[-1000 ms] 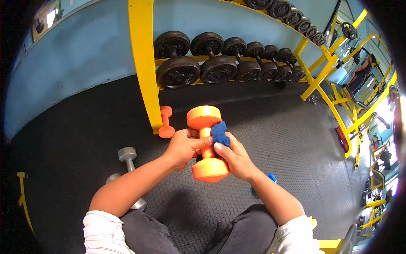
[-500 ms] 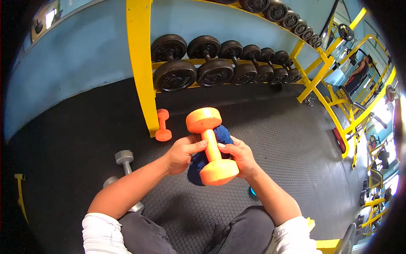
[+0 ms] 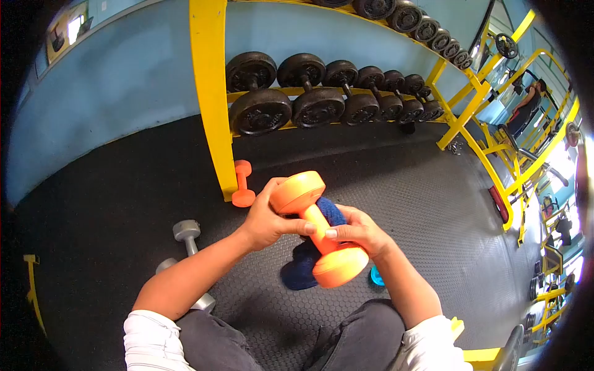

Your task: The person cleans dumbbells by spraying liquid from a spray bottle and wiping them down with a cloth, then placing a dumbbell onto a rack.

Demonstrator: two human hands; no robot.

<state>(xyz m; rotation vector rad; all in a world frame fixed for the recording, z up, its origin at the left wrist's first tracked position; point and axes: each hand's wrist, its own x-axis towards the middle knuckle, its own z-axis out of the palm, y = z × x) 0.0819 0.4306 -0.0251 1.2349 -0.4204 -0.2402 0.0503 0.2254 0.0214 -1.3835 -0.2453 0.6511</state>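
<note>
An orange dumbbell is held tilted in front of me, its upper head to the left and its lower head to the right. My left hand grips it from the left, with the thumb on the handle and fingers around the upper head. From the right, my right hand closes on the handle, thumb on top. A dark blue cloth hangs behind the dumbbell, and part of it shows between the handle and my right hand. The fingers beneath are hidden.
A smaller orange dumbbell lies by the yellow rack post. Grey dumbbells are on the floor at left. Black dumbbells fill the rack. A turquoise object is beneath my right forearm. A person is far right.
The dumbbell has tilted further, its lower head swinging right. My left hand has moved up toward the upper head. More of the blue cloth hangs below, and the turquoise object has come into view.
</note>
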